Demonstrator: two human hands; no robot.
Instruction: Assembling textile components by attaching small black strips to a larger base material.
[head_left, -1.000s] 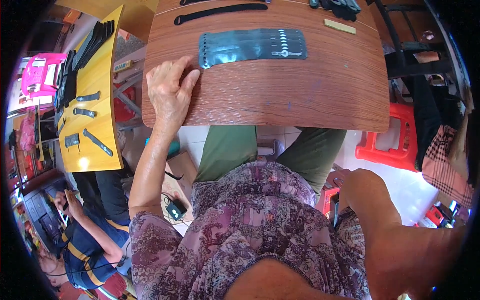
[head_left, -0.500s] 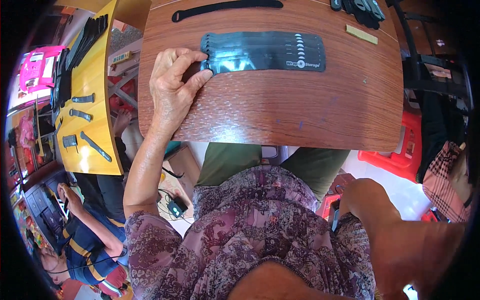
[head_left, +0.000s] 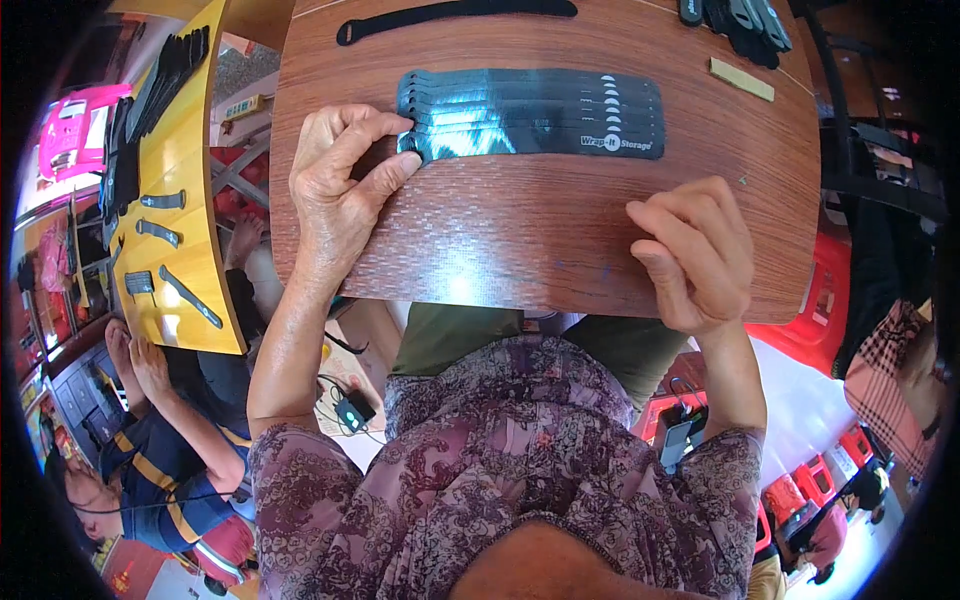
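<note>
A stack of dark, glossy hook-and-loop straps (head_left: 530, 112) lies across the table, fanned so that their long edges overlap. Small round holes line up at its left end, and white printed marks run near its right end. My left hand (head_left: 345, 165) pinches the near left corner of the stack between thumb and fingers. Over the table, nearer me and below the right end of the stack, my right hand (head_left: 700, 250) is half curled. Its thumb stands apart from the forefinger, and nothing shows between them.
One black strap (head_left: 455, 14) lies along the table's far side. More straps (head_left: 745, 25) are heaped at the far right, near a flat yellowish strip (head_left: 741, 79). On the left, a yellow table (head_left: 200, 250) holds several straps, with another person (head_left: 180, 450) beside it. A red stool (head_left: 825, 300) stands at right.
My right hand has come up from beside my body at the lower right to over the table. My left hand keeps its pinch on the stack, which looks more fanned out.
</note>
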